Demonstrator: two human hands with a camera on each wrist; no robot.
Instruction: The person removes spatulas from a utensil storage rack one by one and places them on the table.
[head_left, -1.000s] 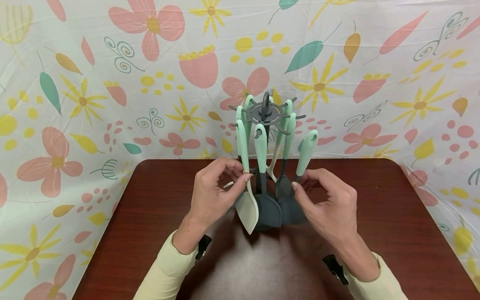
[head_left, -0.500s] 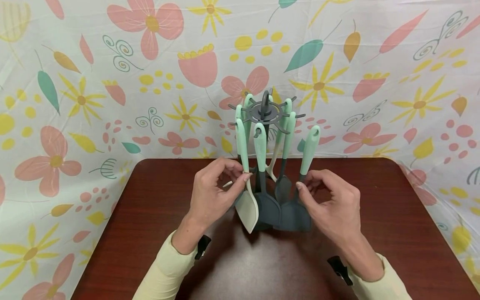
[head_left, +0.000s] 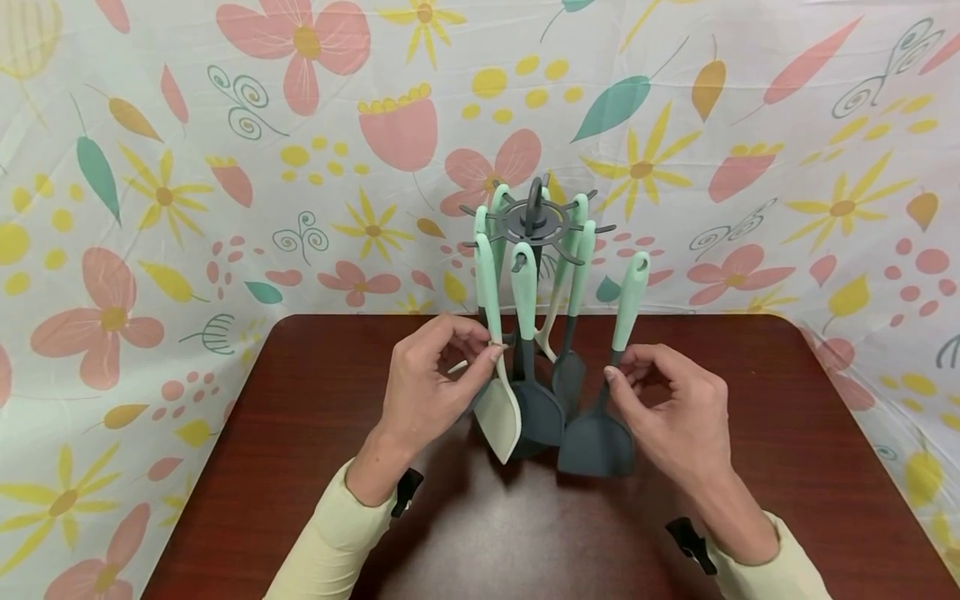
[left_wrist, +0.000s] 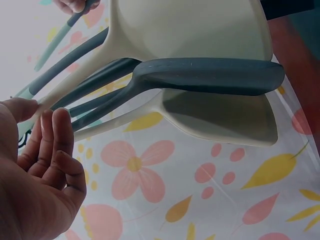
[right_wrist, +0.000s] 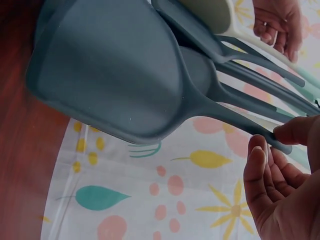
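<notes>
My right hand (head_left: 671, 408) pinches the dark neck of a grey spatula (head_left: 597, 443) just below its mint green handle. This spatula stands apart to the right of the utensil rack (head_left: 534, 221), its handle top off the hooks. In the right wrist view its broad flat blade fills the upper left. My left hand (head_left: 438, 375) pinches the neck of a cream spatula (head_left: 501, 421), whose handle reaches up to a hook at the rack's front left. Between the hands hangs a grey turner (head_left: 538, 412), its handle hole on a front hook.
More mint-handled utensils hang round the rack, among them a dark spoon-shaped one (head_left: 569, 375) at the right. The rack stands on a dark red-brown table (head_left: 780, 417). A flowered cloth (head_left: 750, 108) hangs behind the table's far edge.
My right hand has moved right and slightly towards me with the grey spatula, taking it away from the rack. The left hand has stayed on the cream spatula.
</notes>
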